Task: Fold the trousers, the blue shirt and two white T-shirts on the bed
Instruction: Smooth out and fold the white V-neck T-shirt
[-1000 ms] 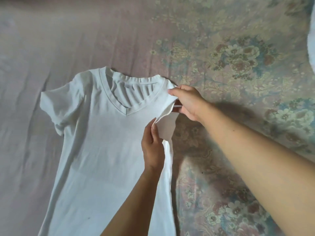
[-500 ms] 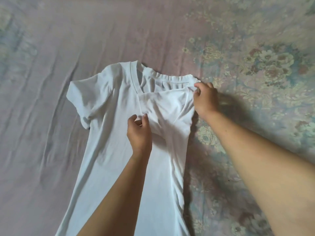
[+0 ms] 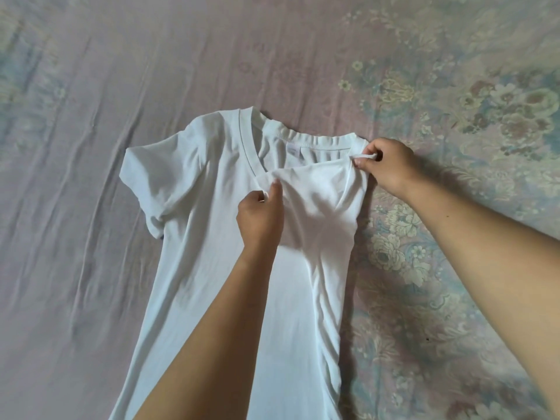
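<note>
Both hands (image 3: pixel 260 218) (image 3: pixel 389 166) pinch the white T-shirt (image 3: pixel 197 213) (neck label (image 3: pixel 292 150) unreadable).

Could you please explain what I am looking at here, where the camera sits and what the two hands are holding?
There is no machine here: a person wears one wide-angle camera on the head, looking forward and down, so you see their own bare arms reaching in from below. A white V-neck T-shirt lies face up on a bed covered by a floral bedsheet. Its right sleeve is folded inward over the chest. The left hand pinches the edge of that folded sleeve near the neckline, and the right hand grips the shirt at the shoulder, beside the collar. The other sleeve lies spread out flat.
</note>
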A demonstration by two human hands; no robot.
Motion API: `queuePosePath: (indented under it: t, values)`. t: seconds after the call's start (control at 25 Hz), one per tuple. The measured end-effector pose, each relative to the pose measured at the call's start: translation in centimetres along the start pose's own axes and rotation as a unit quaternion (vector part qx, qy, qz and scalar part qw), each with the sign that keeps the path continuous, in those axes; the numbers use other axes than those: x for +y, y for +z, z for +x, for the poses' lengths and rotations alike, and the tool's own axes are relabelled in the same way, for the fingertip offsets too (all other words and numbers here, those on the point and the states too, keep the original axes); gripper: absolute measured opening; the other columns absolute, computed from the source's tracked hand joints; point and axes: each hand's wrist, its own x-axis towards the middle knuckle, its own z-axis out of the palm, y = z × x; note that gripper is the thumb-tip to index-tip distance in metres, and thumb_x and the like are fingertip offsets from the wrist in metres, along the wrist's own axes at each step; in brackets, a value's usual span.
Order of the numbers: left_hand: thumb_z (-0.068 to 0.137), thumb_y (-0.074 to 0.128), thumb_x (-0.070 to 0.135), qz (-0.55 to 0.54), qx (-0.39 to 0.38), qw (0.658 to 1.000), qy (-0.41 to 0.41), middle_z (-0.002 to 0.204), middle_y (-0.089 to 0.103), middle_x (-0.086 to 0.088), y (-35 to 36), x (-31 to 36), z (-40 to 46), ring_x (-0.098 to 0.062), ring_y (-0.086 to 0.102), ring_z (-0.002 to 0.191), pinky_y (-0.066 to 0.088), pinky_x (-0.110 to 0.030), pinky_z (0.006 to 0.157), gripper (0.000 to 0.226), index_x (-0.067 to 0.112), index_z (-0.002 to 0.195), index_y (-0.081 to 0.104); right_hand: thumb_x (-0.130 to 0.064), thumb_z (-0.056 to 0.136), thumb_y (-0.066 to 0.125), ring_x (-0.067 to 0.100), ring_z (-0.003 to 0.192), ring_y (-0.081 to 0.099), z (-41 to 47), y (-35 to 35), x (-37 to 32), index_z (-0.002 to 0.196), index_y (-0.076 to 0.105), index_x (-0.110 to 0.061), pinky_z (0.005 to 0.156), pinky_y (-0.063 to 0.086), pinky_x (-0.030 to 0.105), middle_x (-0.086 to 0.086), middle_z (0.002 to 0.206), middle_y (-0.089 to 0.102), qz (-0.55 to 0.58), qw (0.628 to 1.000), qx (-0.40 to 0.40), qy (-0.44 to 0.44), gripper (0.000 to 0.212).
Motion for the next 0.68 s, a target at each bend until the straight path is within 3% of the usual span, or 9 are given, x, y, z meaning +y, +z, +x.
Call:
queuePosePath:
  t: [0.16,0.28,0.4,0.52,0.6,0.68]
  values:
    - [0.093,0.054,0.032,0.062,0.070,0.993,0.075,0.053,0.031,0.003,0.4,0.5,0.7,-0.013,0.029,0.050,0.024,-0.027,0.054,0.049,0.013,0.057,0.027,-0.027,0.087,0.065,0.019,0.076,0.046,-0.2,0.0,0.5,0.091,0.057,-0.004,0.064,0.034,0.029,0.003,0.081,0.053,0.009,1.000,0.010,0.010,0.025]
    - [0.099,0.044,0.028,0.067,0.131,0.974,0.173,0.075,0.051,-0.004,0.9,0.1,0.8,-0.018,0.041,0.068,0.025,-0.024,0.061,0.029,0.004,0.081,0.047,-0.030,0.089,0.062,0.021,0.076,0.047,-0.3,0.0,0.8,0.088,0.055,-0.008,0.063,0.031,0.030,0.003,0.080,0.053,-0.002,0.998,0.060,0.017,0.024]
    - [0.098,0.038,0.035,0.155,0.135,0.947,0.247,0.085,0.059,-0.010,0.7,-0.8,1.8,-0.029,0.052,0.073,0.031,-0.031,0.060,0.036,0.002,0.100,0.053,-0.035,0.090,0.059,0.025,0.078,0.049,0.0,0.4,0.6,0.087,0.052,-0.010,0.064,0.032,0.031,0.010,0.086,0.056,-0.065,0.995,0.077,0.011,0.027]
    - [0.094,0.037,0.034,0.232,0.148,0.897,0.345,0.070,0.061,-0.010,0.8,-1.7,3.3,-0.035,0.055,0.052,0.031,-0.027,0.045,0.035,0.003,0.093,0.053,-0.036,0.091,0.056,0.033,0.091,0.054,0.4,1.1,0.6,0.090,0.052,-0.010,0.070,0.036,0.035,0.017,0.101,0.061,-0.132,0.986,0.103,0.017,0.026]
    - [0.092,0.041,0.032,0.319,0.193,0.840,0.394,0.059,0.060,-0.001,1.0,-1.9,4.5,-0.025,0.050,0.036,0.021,-0.018,0.039,0.020,0.013,0.087,0.045,-0.038,0.092,0.054,0.036,0.107,0.051,0.6,1.6,0.4,0.105,0.057,-0.005,0.084,0.039,0.040,0.019,0.115,0.059,-0.185,0.974,0.124,0.028,0.035]
    - [0.089,0.046,0.032,0.385,0.242,0.781,0.428,0.060,0.059,0.006,1.1,-1.6,5.6,-0.016,0.051,0.036,0.021,-0.016,0.037,0.015,0.018,0.087,0.040,-0.042,0.093,0.051,0.036,0.115,0.048,1.0,2.0,0.2,0.113,0.056,-0.006,0.094,0.036,0.044,0.018,0.121,0.056,-0.235,0.961,0.138,0.046,0.042]
